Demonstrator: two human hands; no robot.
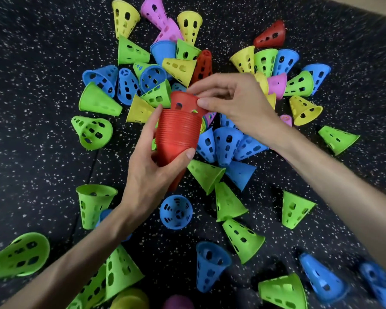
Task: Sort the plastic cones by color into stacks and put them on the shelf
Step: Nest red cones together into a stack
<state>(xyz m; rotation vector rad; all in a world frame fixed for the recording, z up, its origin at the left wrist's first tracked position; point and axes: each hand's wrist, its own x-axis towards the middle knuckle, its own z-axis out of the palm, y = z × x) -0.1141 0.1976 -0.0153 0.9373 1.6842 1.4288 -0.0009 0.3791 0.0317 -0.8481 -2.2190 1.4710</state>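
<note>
Dozens of perforated plastic cones, green, blue, yellow, pink and red, lie scattered on a black speckled floor (pixel 42 108). Nearest, along the lower edge of the frame: green and blue cones on their sides, plus one yellow and one pink partly cut off. Centre frame: left hand (pixel 152 168), fingers and thumb wrapped round the lower part of a red stack (pixel 176 132) of nested cones, held clear of the floor. Long axis of the stack runs from lower centre toward upper centre, its wide rims facing up-frame. Directly above it: right hand (pixel 230 99), thumb and fingertips pinching the rim of a single red cone (pixel 183 101) whose narrow end is already inside the stack's mouth. Cone and stack share roughly one axis; seating it appears to call for a push down-frame, toward the left hand. Farther, upper centre: one loose red cone (pixel 203 63) lies among yellow and blue. Farthest, upper right: another red cone (pixel 270 35), on its side, apart from the pile; the right hand is the nearer to both. No shelf in view.
</note>
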